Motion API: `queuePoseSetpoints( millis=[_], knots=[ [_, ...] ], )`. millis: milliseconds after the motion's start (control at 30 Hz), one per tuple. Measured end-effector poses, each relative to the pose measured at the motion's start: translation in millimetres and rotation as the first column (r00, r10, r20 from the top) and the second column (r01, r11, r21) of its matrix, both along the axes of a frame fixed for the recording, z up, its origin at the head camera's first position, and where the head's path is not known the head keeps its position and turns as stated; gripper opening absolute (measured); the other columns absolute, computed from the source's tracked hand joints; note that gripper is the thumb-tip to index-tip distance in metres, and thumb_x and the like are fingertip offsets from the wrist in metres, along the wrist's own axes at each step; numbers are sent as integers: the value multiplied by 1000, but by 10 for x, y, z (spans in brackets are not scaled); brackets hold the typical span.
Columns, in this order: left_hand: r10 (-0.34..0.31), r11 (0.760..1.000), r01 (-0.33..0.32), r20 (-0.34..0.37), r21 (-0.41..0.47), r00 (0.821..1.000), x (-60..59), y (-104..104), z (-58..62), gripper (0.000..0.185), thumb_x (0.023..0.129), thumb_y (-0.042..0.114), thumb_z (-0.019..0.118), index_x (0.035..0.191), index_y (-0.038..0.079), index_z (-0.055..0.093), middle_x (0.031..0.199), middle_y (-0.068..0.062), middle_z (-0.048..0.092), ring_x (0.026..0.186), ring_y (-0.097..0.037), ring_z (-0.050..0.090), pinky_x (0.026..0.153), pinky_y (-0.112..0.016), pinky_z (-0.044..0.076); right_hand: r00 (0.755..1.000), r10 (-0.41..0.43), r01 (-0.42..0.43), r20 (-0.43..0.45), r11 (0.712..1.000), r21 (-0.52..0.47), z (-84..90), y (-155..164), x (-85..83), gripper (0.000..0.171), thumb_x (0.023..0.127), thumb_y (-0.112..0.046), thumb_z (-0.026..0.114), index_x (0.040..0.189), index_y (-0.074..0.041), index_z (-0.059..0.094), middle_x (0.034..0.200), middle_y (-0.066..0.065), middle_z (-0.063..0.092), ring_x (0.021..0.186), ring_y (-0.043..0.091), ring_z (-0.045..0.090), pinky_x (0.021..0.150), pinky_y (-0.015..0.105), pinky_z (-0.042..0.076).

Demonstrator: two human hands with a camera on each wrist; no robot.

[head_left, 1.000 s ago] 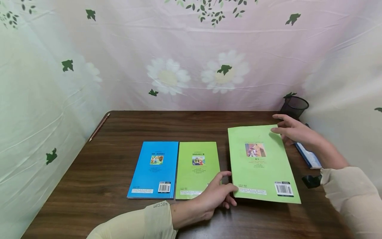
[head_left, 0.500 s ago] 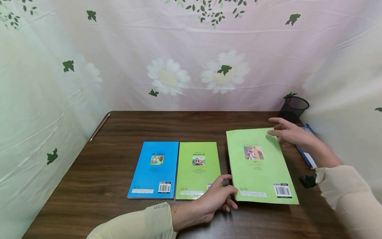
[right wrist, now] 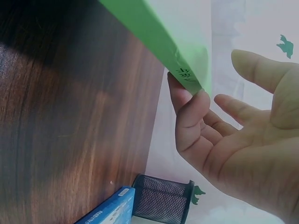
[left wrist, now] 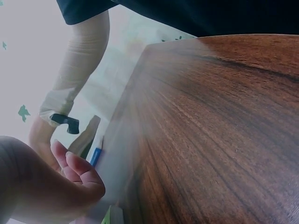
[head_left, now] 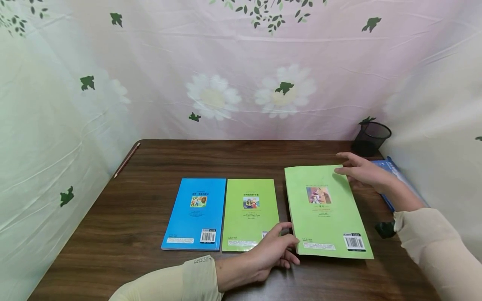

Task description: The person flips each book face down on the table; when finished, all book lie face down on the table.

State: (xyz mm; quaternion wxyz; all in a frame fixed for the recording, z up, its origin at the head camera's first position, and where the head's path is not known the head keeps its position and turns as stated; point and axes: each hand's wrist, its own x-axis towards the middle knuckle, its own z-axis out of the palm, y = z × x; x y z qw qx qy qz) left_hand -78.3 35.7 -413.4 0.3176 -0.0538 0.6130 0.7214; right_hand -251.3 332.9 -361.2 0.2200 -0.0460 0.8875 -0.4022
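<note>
A larger light-green book [head_left: 325, 217], back cover up, lies at the right with its right side tilted up off the table. My left hand [head_left: 273, 253] grips its lower left corner, the thumb on the cover's edge. At the top right corner my right hand [head_left: 363, 171] holds it. The right wrist view shows curled fingers [right wrist: 194, 114] at the book's corner [right wrist: 187, 65], with the thumb standing free. To the left a green book [head_left: 250, 221] and a blue book [head_left: 193, 221] lie flat side by side, back covers up. My left forearm reaches in front of both.
A black mesh pen holder [head_left: 370, 138] stands at the back right corner. In front of it, partly behind my right arm, lies a blue box [head_left: 389, 167]. A pencil [head_left: 126, 160] lies along the table's left edge. Printed fabric [head_left: 241, 54] hangs behind the table.
The larger book has shifted slightly left and toward me, its right side coming down. My right hand moved with it, uncovering more of the blue box. My left hand barely moved.
</note>
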Motion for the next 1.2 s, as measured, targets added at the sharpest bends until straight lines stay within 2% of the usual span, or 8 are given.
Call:
queuePoseSetpoints(
  millis=[167,633,1067,1200],
  knots=[
    [3,1000,-3,6,2,1000,-8,-4,-20,60,94,20,60,149,16,37,104,-13,59,63,-12,60,57,-23,45,1000,-6,5,7,1000,11,-16,-11,-9,80,103,-34,54,161,-9,6,146,31,31,91,25,56,62,33,49],
    [19,1000,-19,11,1,1000,-23,-1,-38,62,93,18,60,150,14,37,104,-12,60,64,-10,62,55,-22,45,999,-25,24,30,999,24,-98,-40,-30,81,101,-37,57,161,-11,8,144,28,31,76,24,52,56,33,45],
    [27,1000,-26,34,-16,999,-8,4,-28,71,91,17,61,155,10,30,114,-11,60,65,-10,62,54,-21,45,1000,14,-15,17,998,53,-178,-76,-70,83,101,-38,57,160,-5,9,143,33,33,83,24,55,60,36,49],
    [28,999,-27,45,-21,999,-2,7,-29,72,91,18,61,155,9,29,116,-12,58,65,-10,63,54,-20,45,999,12,-13,31,1000,25,-249,-61,-81,82,101,-39,56,159,-4,9,141,30,34,73,21,52,57,34,47]
  ],
)
